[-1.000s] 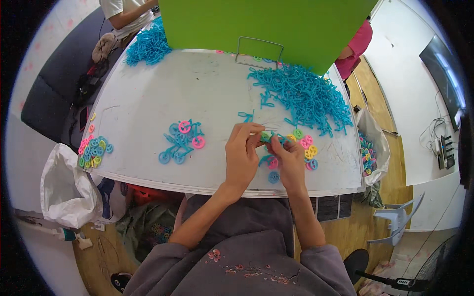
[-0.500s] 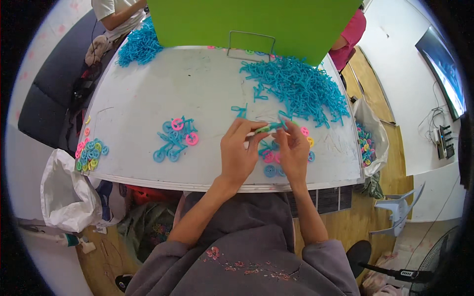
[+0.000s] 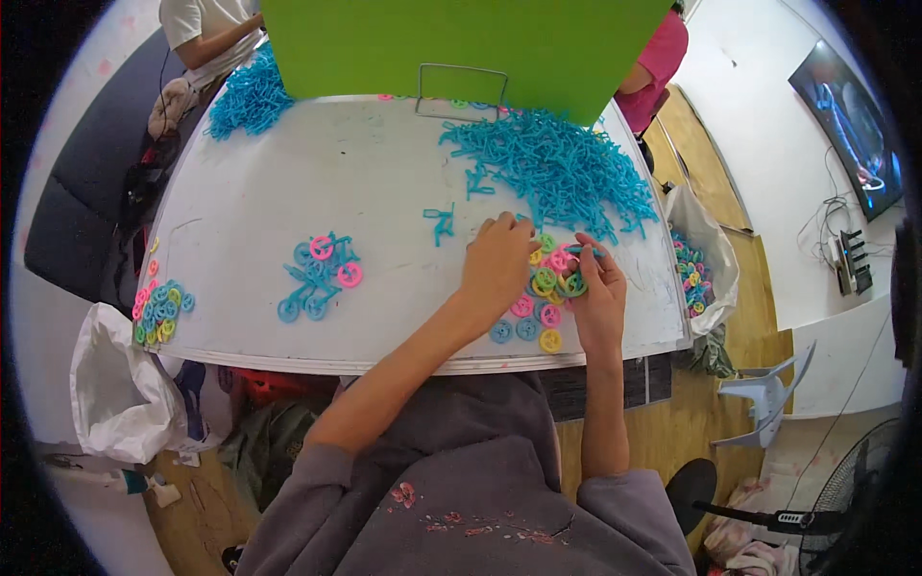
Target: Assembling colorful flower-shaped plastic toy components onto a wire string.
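My right hand [image 3: 602, 298] is closed in a pinch on a blue plastic piece [image 3: 586, 252], with a green wheel [image 3: 575, 285] at its lower end by the fingers. Left of it, my left hand [image 3: 497, 257] reaches over the table, fingers curled down at the near edge of the pile of blue plastic pieces [image 3: 562, 168]; its fingertips are hidden, so what they grip cannot be made out. Between and below the hands lie loose pink, yellow, green and blue wheels [image 3: 521, 305]. Two loose blue pieces [image 3: 442, 223] rest left of my left hand.
A cluster of blue pieces with wheels [image 3: 317, 274] lies left of centre. More wheels [image 3: 163, 309] sit at the left edge. A green board [image 3: 451, 48] with a wire stand [image 3: 461, 91] rises at the back. Other people sit beyond. Bags hang on both sides.
My hands have come apart from working together. The left moved up toward the blue pile; the right moved rightward with the piece. My view shifted slightly, and the wheels now show more.
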The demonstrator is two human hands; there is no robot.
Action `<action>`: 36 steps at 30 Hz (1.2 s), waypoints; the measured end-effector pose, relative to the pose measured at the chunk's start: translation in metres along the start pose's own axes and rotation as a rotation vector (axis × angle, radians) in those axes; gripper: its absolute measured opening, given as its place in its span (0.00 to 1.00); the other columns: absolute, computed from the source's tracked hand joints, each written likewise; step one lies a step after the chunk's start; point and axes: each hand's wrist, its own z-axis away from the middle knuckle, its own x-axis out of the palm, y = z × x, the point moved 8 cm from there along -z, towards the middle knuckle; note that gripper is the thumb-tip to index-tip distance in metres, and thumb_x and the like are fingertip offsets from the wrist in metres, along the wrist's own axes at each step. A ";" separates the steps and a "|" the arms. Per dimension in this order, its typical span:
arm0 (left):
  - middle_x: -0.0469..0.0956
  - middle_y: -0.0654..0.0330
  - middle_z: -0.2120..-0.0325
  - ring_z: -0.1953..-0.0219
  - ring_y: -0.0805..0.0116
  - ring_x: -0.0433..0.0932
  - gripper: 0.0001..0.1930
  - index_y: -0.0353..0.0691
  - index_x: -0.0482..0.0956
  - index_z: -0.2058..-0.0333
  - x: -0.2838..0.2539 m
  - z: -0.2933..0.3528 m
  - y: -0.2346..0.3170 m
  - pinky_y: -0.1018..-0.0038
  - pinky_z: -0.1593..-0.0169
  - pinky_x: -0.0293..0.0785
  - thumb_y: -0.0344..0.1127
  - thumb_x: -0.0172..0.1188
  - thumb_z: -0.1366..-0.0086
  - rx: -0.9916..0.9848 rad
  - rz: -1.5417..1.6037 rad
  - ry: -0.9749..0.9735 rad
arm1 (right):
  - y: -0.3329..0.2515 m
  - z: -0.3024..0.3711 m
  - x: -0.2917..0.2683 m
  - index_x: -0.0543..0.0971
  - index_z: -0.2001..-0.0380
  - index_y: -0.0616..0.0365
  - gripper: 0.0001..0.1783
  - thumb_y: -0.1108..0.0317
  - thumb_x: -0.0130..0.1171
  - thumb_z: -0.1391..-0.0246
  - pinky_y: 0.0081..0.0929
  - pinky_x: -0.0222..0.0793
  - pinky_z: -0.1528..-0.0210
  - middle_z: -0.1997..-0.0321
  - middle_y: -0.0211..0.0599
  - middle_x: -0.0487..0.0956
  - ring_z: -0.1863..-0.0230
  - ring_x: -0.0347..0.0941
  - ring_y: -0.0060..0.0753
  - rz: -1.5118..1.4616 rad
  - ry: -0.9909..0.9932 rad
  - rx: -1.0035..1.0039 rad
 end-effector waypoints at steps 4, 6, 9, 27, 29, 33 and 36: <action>0.74 0.52 0.68 0.62 0.50 0.75 0.11 0.38 0.76 0.66 0.034 -0.019 0.006 0.59 0.61 0.73 0.33 0.64 0.47 -0.076 -0.063 -0.088 | 0.001 -0.003 -0.009 0.72 0.48 0.66 0.18 0.70 0.56 0.40 0.15 0.70 0.63 0.63 0.32 0.79 0.66 0.74 0.16 0.003 0.041 -0.037; 0.74 0.52 0.69 0.62 0.50 0.75 0.11 0.37 0.76 0.67 0.045 -0.020 0.004 0.59 0.61 0.73 0.33 0.64 0.48 -0.093 -0.091 -0.093 | -0.002 -0.003 -0.012 0.73 0.48 0.67 0.18 0.72 0.57 0.41 0.15 0.70 0.64 0.63 0.34 0.79 0.66 0.74 0.17 -0.006 0.059 -0.065; 0.73 0.53 0.69 0.62 0.50 0.74 0.09 0.38 0.75 0.69 0.046 -0.019 0.001 0.59 0.62 0.74 0.32 0.65 0.49 -0.065 -0.215 -0.008 | -0.004 -0.003 -0.014 0.72 0.48 0.68 0.19 0.74 0.57 0.42 0.17 0.70 0.63 0.62 0.34 0.80 0.65 0.74 0.18 0.083 0.066 -0.073; 0.77 0.59 0.69 0.65 0.72 0.78 0.06 0.33 0.72 0.62 -0.031 0.034 -0.023 0.75 0.63 0.78 0.26 0.57 0.36 -0.542 1.128 -0.106 | 0.015 -0.003 0.038 0.75 0.60 0.64 0.07 0.77 0.57 0.44 0.15 0.69 0.63 0.64 0.31 0.79 0.65 0.74 0.17 0.341 -0.144 -0.108; 0.77 0.59 0.70 0.68 0.72 0.78 0.05 0.33 0.71 0.63 -0.031 0.034 -0.031 0.74 0.61 0.78 0.25 0.56 0.36 -0.505 1.032 -0.094 | 0.016 -0.001 0.043 0.75 0.61 0.65 0.08 0.77 0.58 0.44 0.14 0.68 0.63 0.64 0.31 0.78 0.65 0.73 0.16 0.401 -0.166 -0.090; 0.77 0.58 0.71 0.70 0.72 0.78 0.04 0.33 0.70 0.65 -0.031 0.033 -0.034 0.75 0.63 0.77 0.22 0.55 0.38 -0.466 0.995 -0.048 | 0.019 0.000 0.043 0.76 0.62 0.64 0.07 0.77 0.60 0.46 0.16 0.67 0.65 0.66 0.31 0.80 0.67 0.72 0.16 0.444 -0.136 -0.115; 0.77 0.58 0.73 0.71 0.72 0.77 0.04 0.32 0.69 0.66 -0.035 0.034 -0.030 0.76 0.65 0.75 0.21 0.54 0.38 -0.412 0.831 -0.011 | 0.024 -0.001 0.041 0.76 0.63 0.65 0.07 0.76 0.60 0.46 0.16 0.68 0.65 0.66 0.32 0.80 0.67 0.72 0.16 0.452 -0.128 -0.074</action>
